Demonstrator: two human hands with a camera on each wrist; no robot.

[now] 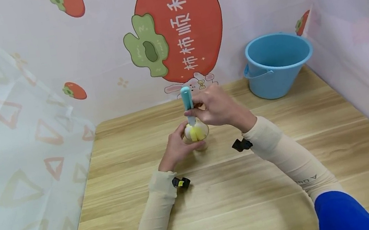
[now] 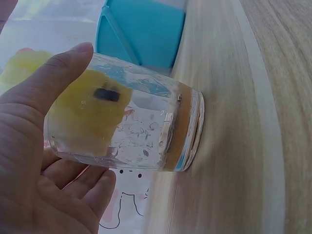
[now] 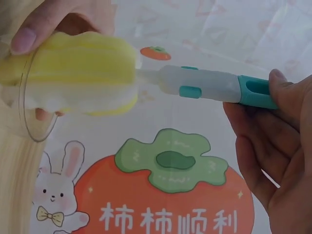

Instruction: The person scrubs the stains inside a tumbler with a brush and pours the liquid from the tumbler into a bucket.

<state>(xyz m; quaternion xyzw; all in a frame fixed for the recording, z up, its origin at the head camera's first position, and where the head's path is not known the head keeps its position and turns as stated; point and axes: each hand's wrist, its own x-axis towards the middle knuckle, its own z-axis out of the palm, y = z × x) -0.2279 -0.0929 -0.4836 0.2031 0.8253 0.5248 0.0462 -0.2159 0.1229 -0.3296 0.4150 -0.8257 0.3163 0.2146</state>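
Note:
A clear drinking glass (image 2: 146, 124) stands upright on the table, and my left hand (image 1: 179, 147) grips it round the upper part. Inside its mouth sits the yellow and white sponge head of a cup brush (image 3: 85, 73), partly in the glass and partly above the rim. My right hand (image 1: 216, 106) pinches the brush's teal and white handle (image 3: 207, 85), which points up from the glass. Through the glass wall in the left wrist view, the sponge fills the upper part, and wet streaks show below it.
A blue bucket (image 1: 271, 79) with a handle stands at the back right of the wooden table (image 1: 254, 207). Behind the table hangs a white cloth (image 1: 107, 43) printed with persimmons and a rabbit. Another pale printed sheet (image 1: 16, 154) hangs along the left side.

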